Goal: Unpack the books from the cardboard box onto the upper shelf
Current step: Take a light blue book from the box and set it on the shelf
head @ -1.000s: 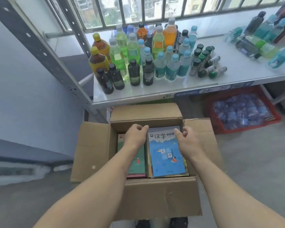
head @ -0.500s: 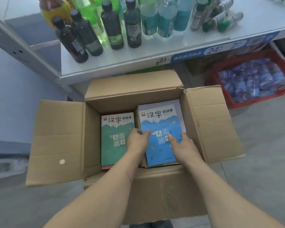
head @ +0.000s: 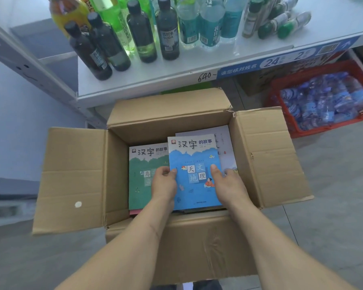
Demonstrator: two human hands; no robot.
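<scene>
Head view: since half a second ago the blue book [head: 195,174] has come up off its stack and now sits higher in the cardboard box [head: 266,155], its top edge tilted toward the far wall. This uncovers more of a pale white book [head: 224,147] beneath it on the right. The left hand [head: 164,183] has shifted from the cover to the book's left edge, thumb curled over the front and fingers tucked behind. The right hand [head: 228,183] grips the right edge the same way, thumb on the cover, where earlier its fingers lay flat on the book. The green book [head: 144,176] lies unmoved in the left half of the box, partly overlapped by the blue one.

Both covers carry the title 汉字的故事. The blue one shows the tiles 天, 文, 地, 理; the green one shows 鸟, with the other tiles hidden by the hand. The white book's lettering is too faint to read.

The shelf [head: 155,84] above the box bears a handwritten "640" on its front edge, beside a blue strip [head: 281,59] printed with 请您核对姓名, "24" and "2". A dark bottle [head: 168,32] on the shelf reads 苏打水 SUDA. A red crate [head: 327,101] of blue packets stands under the shelf to the right.
</scene>
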